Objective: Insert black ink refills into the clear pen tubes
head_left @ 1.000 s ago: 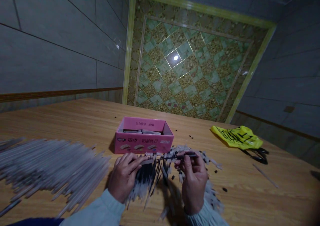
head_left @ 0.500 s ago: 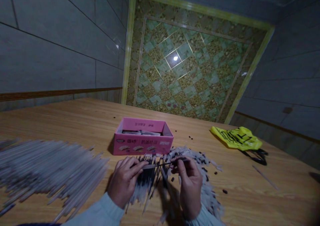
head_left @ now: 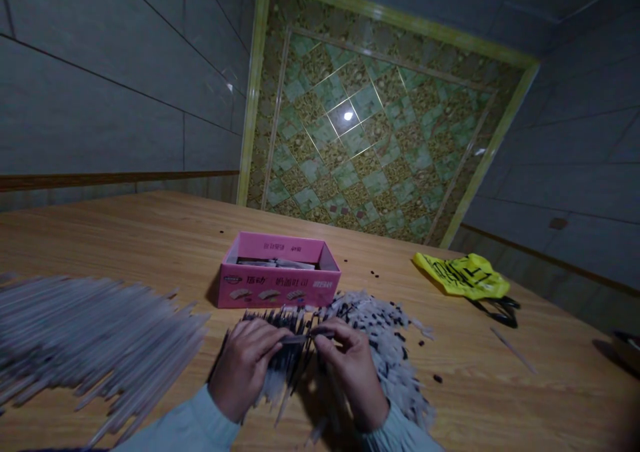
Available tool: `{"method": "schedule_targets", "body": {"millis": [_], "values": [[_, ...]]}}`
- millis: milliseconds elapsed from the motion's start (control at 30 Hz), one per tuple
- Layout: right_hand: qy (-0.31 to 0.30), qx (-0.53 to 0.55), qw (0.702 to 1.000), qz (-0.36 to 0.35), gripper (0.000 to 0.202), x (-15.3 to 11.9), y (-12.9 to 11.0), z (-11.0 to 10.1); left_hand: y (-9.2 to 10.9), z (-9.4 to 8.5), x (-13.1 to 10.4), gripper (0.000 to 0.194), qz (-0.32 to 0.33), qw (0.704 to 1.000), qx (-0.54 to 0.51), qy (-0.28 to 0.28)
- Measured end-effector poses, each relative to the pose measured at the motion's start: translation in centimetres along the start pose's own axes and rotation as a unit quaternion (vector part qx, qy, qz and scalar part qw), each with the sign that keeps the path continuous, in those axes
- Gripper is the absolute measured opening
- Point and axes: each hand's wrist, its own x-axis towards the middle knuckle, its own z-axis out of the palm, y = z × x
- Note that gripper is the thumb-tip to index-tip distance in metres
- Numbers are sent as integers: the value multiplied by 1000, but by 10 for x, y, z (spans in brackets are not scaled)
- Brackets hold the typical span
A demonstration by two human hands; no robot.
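My left hand (head_left: pixel 246 365) is closed, thumb and forefinger pinching a thin, greyish stick-like piece (head_left: pixel 294 339) that points right. My right hand (head_left: pixel 350 369) is closed at the other end of this piece, its fingertips pinched around a dark part. The two sets of fingertips are close together. Below and between them lies a pile of thin dark sticks (head_left: pixel 287 359), some with pale ends. Right beside my right hand spreads a heap of small translucent pieces mixed with small black bits (head_left: pixel 395 352). The piece's exact kind is too small to make out.
A pink box (head_left: pixel 280 289) with flat packets inside stands just behind my hands. Many long translucent tubes (head_left: pixel 100 339) lie at the left. Rightward are a yellow bag (head_left: pixel 463 275) with black straps, a lone thin tube (head_left: pixel 513 350) and a dark object (head_left: pixel 627 345) at the edge.
My right hand has moved left, closer to my left hand. The dark length that stretched between them is now mostly hidden. The whole view has shifted slightly.
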Motion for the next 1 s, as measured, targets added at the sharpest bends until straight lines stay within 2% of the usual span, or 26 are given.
{"method": "schedule_targets", "body": {"millis": [67,133,233,300,433,500,600,733,1000], "values": [[-3,1,1000,6,16,3,2,-4,-5,1,-1,29,-10,1000,-5,15],[19,-20,1000,5,19,6,6,-12,-10,2,-1,28,-26,999,-13,38],[48,-142,989,-9,20,10,17,-27,-16,3,-1,25,-48,997,-30,61],[48,-272,961,-9,17,10,28,-36,-18,5,-2,24,-56,995,-29,72],[2,-492,870,11,11,3,45,-43,-22,6,-3,23,-32,996,33,78],[-20,-547,836,25,10,0,47,-39,-23,6,-4,25,2,995,77,69],[-38,-588,807,34,12,-1,46,-31,-20,4,-5,25,54,988,133,48],[-56,-598,798,47,13,1,47,-24,-14,4,-5,26,85,981,172,25],[-48,-557,826,72,17,-1,50,-28,-10,3,-3,26,105,975,196,27]]}}
